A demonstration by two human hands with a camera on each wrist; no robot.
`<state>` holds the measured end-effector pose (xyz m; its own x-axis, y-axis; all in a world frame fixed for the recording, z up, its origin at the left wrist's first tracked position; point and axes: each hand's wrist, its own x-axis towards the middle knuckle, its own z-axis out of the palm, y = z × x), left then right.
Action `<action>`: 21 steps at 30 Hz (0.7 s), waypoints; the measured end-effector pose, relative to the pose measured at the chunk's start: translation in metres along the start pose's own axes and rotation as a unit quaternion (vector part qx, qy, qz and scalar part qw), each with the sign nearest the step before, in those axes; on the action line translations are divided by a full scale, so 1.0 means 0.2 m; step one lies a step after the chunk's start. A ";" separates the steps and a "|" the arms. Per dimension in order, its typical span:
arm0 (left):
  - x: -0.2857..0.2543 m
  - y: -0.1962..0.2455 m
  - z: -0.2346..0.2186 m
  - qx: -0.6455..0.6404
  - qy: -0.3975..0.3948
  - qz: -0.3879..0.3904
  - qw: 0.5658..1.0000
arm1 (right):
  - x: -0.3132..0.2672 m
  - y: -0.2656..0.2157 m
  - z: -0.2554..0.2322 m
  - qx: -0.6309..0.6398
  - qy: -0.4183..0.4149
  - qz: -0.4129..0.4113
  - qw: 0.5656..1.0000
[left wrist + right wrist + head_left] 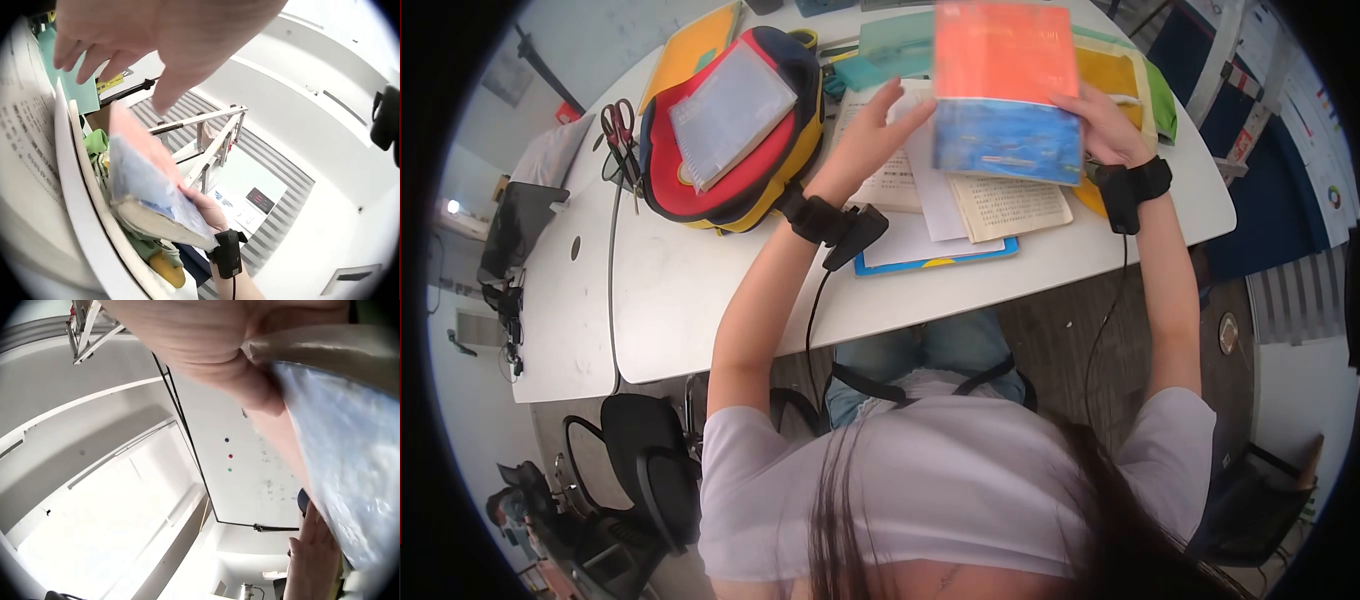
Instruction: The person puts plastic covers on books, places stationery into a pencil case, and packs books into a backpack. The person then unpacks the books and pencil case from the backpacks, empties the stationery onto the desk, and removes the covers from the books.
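An orange-and-blue book (pixel 1008 95) with a shiny cover is raised over the table. My right hand (pixel 1108 125) grips it by its right edge, with the thumb on the cover in the right wrist view. To the left of the book is my left hand (pixel 875 140), its fingers extended and nothing held. In the left wrist view the left hand (pixel 144 44) hovers above the book (pixel 150 175), whose page edges face this camera. Below lie an open book with printed pages (pixel 1012 208), a white sheet (pixel 940 195) and a blue-edged book (pixel 940 264).
At the left, a red, navy and yellow backpack (pixel 662 150) lies with a spiral notebook (pixel 735 108) on it. Scissors (pixel 617 125) stand in a holder beside it. Behind are a teal folder (pixel 897 45) and, rightward, a yellow-and-green bag (pixel 1158 100). The table's front edge curves near me.
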<state>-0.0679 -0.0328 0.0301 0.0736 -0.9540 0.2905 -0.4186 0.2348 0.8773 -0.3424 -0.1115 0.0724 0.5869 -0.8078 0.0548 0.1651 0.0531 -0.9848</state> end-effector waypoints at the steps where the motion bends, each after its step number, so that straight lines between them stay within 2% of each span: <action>1: 0.00 0.03 -0.01 0.000 0.001 0.000 1.000 | 0.00 0.00 0.04 0.000 -0.001 -0.001 1.000; 3: 0.01 0.18 -0.05 -0.227 -0.104 -0.047 0.967 | 0.02 -0.01 0.14 -0.011 -0.063 -0.034 0.997; 4: 0.00 0.23 -0.08 -0.262 -0.109 -0.050 0.958 | 0.00 -0.03 0.21 -0.021 -0.056 -0.051 0.997; 5: 0.00 0.24 -0.10 -0.260 -0.110 -0.047 0.958 | 0.02 -0.03 0.23 -0.021 -0.056 -0.054 0.997; 7: 0.01 0.25 -0.14 -0.267 -0.082 0.006 0.960 | 0.05 -0.04 0.25 -0.123 -0.038 -0.169 0.977; 11: 0.00 0.27 -0.13 -0.281 -0.048 0.035 0.958 | 0.08 -0.06 0.28 -0.047 -0.011 -0.211 0.976; 13: -0.01 0.25 -0.10 -0.278 -0.044 0.045 0.959 | 0.10 -0.01 0.27 -0.124 0.045 -0.234 0.963; 17: -0.05 0.28 -0.06 -0.249 -0.004 0.079 0.965 | 0.07 0.04 0.33 -0.156 0.065 -0.209 0.963; 19: -0.05 0.30 -0.08 -0.199 0.021 0.114 0.973 | 0.03 -0.02 0.32 -0.152 0.082 -0.272 0.947; 20: -0.05 0.29 -0.09 -0.198 0.024 0.108 0.974 | 0.04 -0.03 0.30 -0.129 0.061 -0.305 0.942; 21: -0.04 0.29 -0.09 -0.209 0.017 0.110 0.972 | 0.03 -0.01 0.30 -0.127 0.057 -0.300 0.944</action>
<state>-0.0762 -0.0085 0.0869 0.0563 -0.8672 0.4947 -0.0236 0.4942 0.8690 -0.2926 -0.0815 0.0850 0.3556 -0.7068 0.6115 0.2373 -0.5645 -0.7905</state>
